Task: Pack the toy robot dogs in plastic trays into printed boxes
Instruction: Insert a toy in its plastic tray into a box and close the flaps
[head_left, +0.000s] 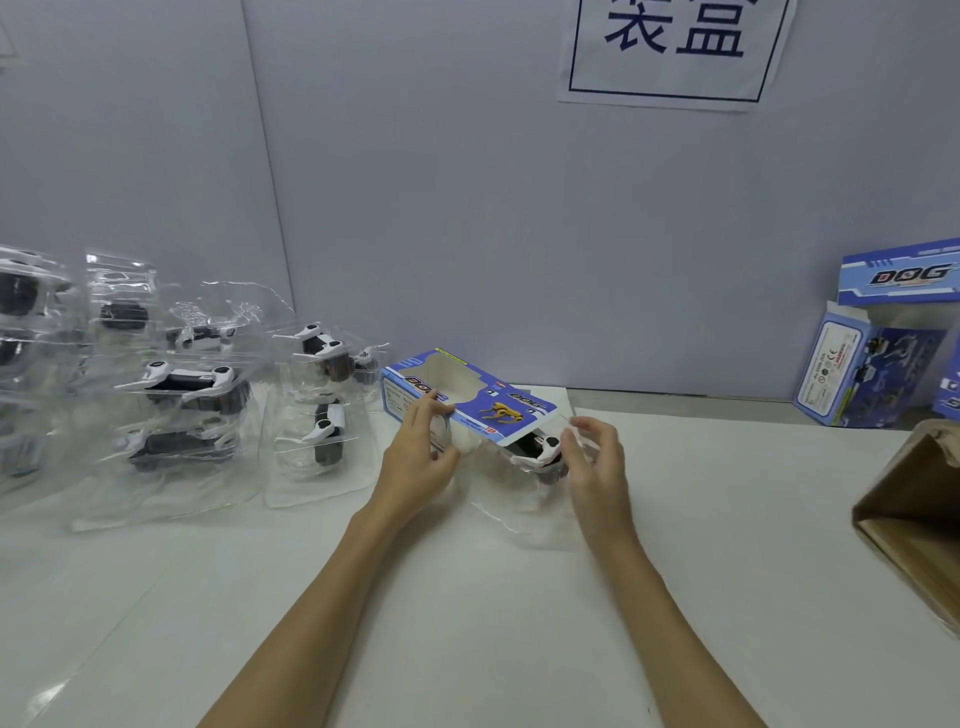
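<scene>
Early-to-mid run by the look of it: one printed box (470, 397) is being loaded at the far-centre of the white table (519, 623), lying on its side with the open end toward the person's right, and the clear plastic tray (524, 483) with a black-and-white toy robot dog (543, 452) sits at that mouth, mostly outside; how far it's in I can't tell, the box flap covers the joint. Done, probably: blue "DOG" boxes (872, 374) stacked at the table's far-right edge against the wall, at least two, the lower one with its top flap up, so I can't confirm they're filled or closed. Left: a pile of trayed dogs (182, 395) along the far-left edge, several trays overlapping, plus one more tray (322, 410) just left of the box, so most of the work remains. Left hand (421, 452) grips the near edge of the box by the window cut-out, fingers curled over the card, steadying it. Right hand (597, 457) pinches the right end of the tray, thumb and fingertips closed on the clear plastic rim beside the dog. Brown carton (914, 519) open at the right edge, contents not visible.
</scene>
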